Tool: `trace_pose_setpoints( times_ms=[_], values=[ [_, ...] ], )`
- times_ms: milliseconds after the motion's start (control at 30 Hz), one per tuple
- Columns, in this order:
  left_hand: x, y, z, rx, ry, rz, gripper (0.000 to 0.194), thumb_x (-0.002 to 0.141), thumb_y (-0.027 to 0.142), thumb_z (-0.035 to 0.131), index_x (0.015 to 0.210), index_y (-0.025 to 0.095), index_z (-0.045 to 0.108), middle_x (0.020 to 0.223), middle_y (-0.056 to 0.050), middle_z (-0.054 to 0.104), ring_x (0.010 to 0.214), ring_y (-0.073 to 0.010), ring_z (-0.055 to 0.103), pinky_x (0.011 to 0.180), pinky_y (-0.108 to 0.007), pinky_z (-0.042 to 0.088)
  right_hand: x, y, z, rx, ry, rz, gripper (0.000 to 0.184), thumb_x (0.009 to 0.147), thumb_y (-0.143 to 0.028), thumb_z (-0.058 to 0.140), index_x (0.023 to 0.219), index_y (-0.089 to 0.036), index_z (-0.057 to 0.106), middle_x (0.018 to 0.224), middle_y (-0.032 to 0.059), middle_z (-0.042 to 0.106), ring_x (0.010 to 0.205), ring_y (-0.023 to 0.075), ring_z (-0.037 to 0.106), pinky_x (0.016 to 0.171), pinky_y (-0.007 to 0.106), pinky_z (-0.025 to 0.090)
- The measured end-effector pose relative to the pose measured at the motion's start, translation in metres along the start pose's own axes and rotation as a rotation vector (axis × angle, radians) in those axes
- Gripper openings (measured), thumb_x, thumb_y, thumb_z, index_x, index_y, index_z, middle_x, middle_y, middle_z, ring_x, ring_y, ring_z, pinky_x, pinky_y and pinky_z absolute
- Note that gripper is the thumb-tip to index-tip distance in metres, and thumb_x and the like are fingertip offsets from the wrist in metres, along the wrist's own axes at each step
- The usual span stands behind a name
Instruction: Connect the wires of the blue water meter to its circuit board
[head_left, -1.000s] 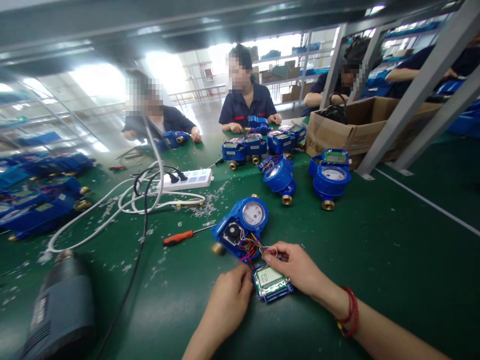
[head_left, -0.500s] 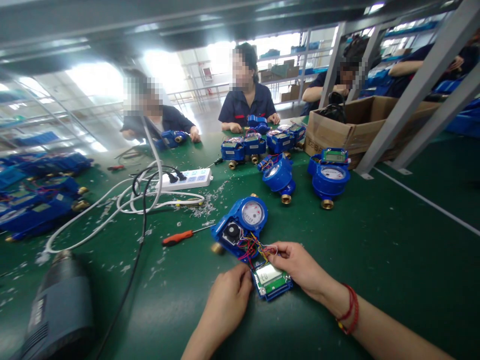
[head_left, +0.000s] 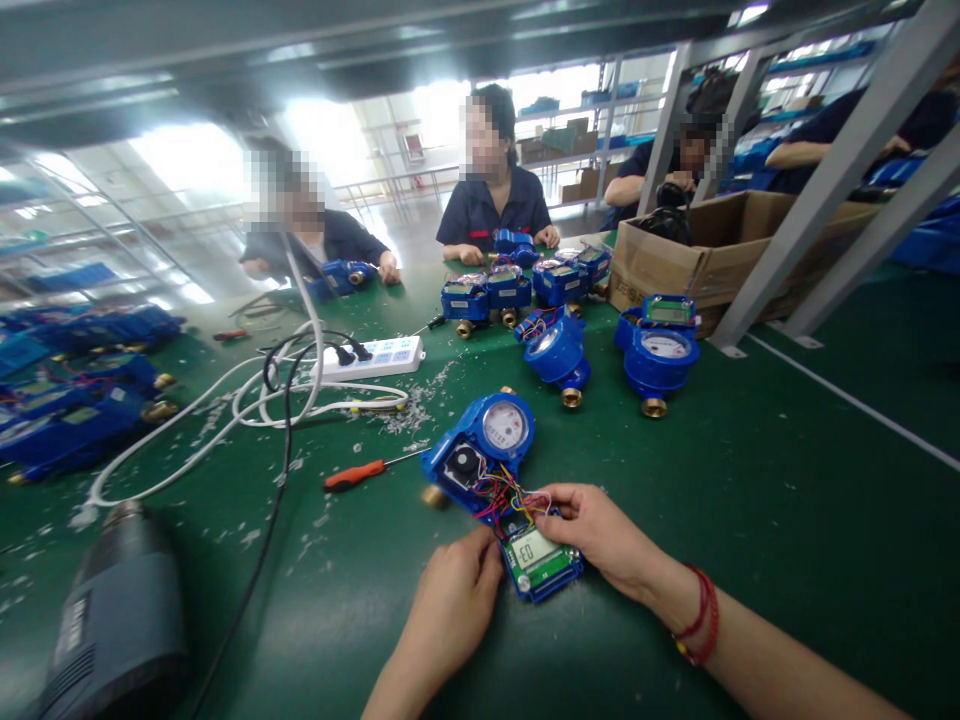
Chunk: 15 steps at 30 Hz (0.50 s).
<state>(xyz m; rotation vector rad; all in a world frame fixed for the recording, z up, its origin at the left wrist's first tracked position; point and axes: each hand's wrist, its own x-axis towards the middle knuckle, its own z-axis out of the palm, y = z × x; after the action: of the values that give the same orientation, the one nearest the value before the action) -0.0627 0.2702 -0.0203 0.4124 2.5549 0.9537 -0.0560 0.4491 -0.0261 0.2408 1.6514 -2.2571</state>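
Note:
An opened blue water meter [head_left: 484,450] with a white dial lies on the green table [head_left: 750,520] in front of me. Coloured wires [head_left: 510,495] run from it to a small display module [head_left: 540,562] with a lit screen and green circuit board. My left hand [head_left: 454,600] is curled against the module's left edge. My right hand [head_left: 604,535] grips its right side, fingertips pinched at the wires near its top. A red cord circles my right wrist.
An orange-handled screwdriver [head_left: 356,473] lies left of the meter. A grey heat gun [head_left: 112,620] sits at the near left, with cables and a white power strip [head_left: 379,357] behind. More blue meters [head_left: 660,352] and a cardboard box [head_left: 720,255] stand farther back. Other people sit across the table.
The display module has tilted and slid slightly, and its screen reading has changed. My right fingertips have shifted a little along the wires. My left hand has barely moved.

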Motion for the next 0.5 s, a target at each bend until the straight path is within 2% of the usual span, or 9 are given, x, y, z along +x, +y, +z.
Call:
trace_pose_setpoints(
  times_ms=[267, 500],
  values=[
    [-0.0016, 0.0007, -0.0007, 0.016, -0.004, -0.001, 0.025, 0.088, 0.029, 0.032, 0.079, 0.021, 0.054, 0.071, -0.001, 0.062, 0.059, -0.0128, 0.053, 0.053, -0.021, 0.03, -0.0011, 0.0037, -0.0014, 0.153, -0.055, 0.053, 0.036, 0.062, -0.021, 0.073, 0.095, -0.01, 0.064, 0.083, 0.0077, 0.068, 0.068, 0.0146, 0.061, 0.067, 0.028, 0.045],
    [-0.0006, 0.0005, -0.001, 0.006, -0.004, -0.005, 0.025, 0.088, 0.027, 0.032, 0.082, 0.021, 0.055, 0.072, -0.002, 0.063, 0.059, -0.013, 0.053, 0.054, -0.021, 0.03, -0.002, 0.0042, -0.0006, 0.258, -0.103, 0.101, 0.036, 0.061, -0.021, 0.074, 0.092, -0.008, 0.063, 0.075, 0.0076, 0.067, 0.07, 0.0176, 0.063, 0.073, 0.033, 0.046]
  ],
)
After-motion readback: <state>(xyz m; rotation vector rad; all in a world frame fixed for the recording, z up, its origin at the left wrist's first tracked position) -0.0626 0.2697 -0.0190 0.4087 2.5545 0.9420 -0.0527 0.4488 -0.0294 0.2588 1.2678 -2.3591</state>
